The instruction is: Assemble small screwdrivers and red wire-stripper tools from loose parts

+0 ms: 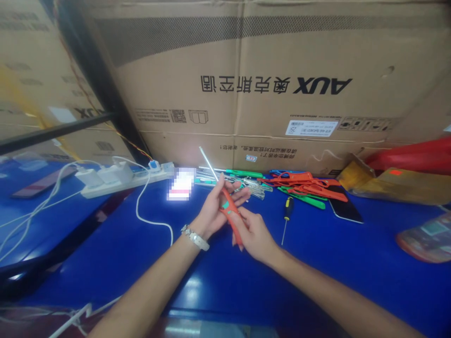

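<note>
Both my hands hold one orange-handled tool (230, 212) with a thin metal shaft (208, 164) that points up and to the left. My left hand (215, 206), a bracelet on its wrist, wraps the upper part of the handle near the shaft. My right hand (252, 231) grips the lower end of the handle. Both hover over the blue table (317, 263). Just behind them lies a heap of bare metal shafts (253, 190).
Orange and green plastic handles (303, 188) are piled at the back, beside a dark phone (345, 210). A yellow-black screwdriver (287, 216) lies right of my hands. A white power strip (116, 180) with chargers and cables sits left. A large cardboard box (268, 80) walls the back.
</note>
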`<state>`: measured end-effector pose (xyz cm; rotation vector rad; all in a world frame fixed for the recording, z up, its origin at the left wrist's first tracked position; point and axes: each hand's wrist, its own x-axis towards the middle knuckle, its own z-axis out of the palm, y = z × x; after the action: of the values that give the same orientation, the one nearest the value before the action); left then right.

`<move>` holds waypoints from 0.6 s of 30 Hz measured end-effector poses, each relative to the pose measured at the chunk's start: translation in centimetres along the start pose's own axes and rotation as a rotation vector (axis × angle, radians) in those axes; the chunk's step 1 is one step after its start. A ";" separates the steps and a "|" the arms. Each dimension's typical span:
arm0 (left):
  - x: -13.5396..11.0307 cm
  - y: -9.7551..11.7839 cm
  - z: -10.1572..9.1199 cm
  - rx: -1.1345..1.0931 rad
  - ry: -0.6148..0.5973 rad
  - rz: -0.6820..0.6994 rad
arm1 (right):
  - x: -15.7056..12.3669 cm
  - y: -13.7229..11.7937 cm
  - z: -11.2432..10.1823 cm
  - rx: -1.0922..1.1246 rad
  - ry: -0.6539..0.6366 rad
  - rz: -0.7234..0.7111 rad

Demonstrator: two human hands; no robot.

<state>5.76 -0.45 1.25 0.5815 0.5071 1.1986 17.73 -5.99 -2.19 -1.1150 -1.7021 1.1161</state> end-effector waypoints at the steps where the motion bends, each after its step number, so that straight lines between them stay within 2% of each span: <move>1: -0.1 0.2 0.0 -0.028 -0.032 -0.032 | 0.0 0.0 0.2 0.038 -0.010 0.018; 4: -0.1 0.8 0.2 -0.033 -0.114 -0.078 | 0.2 0.2 0.2 0.057 -0.041 0.069; 7: 0.0 1.3 0.3 0.074 -0.133 -0.052 | 0.7 0.2 -0.7 -0.026 -0.025 0.047; 9: -0.1 1.7 0.4 0.226 -0.130 -0.038 | 1.2 0.0 -1.6 -0.018 0.026 -0.007; 14: -0.7 1.7 0.3 0.770 -0.127 -0.023 | 2.8 -1.3 -3.4 0.192 0.210 -0.111; 18: -1.0 1.4 0.0 1.076 -0.183 0.145 | 3.9 -2.1 -3.4 0.173 0.308 -0.131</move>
<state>4.48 -1.09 2.22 1.6464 0.9598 0.9193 19.23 -1.90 1.36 -0.9943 -1.3904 0.9364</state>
